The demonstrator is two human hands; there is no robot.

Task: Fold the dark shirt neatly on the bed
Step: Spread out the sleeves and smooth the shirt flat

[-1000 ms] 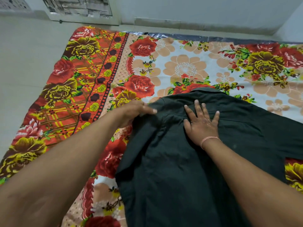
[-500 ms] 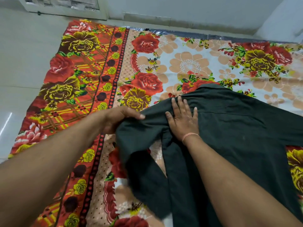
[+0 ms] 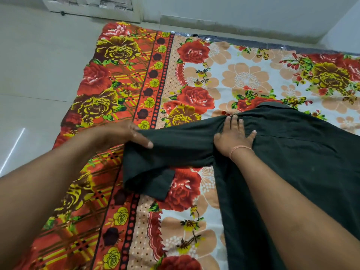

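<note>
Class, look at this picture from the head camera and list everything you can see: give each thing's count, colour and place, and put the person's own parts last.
dark shirt: one, very dark green, right half of the bedsheet, collar at the far end.
sleeve: one, same dark cloth, pulled out sideways to the left, cuff end hanging down.
bedsheet: one, floral red, yellow, peach and white, spread under the shirt.
floor: pale tiles, left of the sheet.
wall: pale, along the far edge.
wristband: one, pink, on the right wrist.
left hand: one, gripping the sleeve.
right hand: one, pressed flat at the shoulder.
</note>
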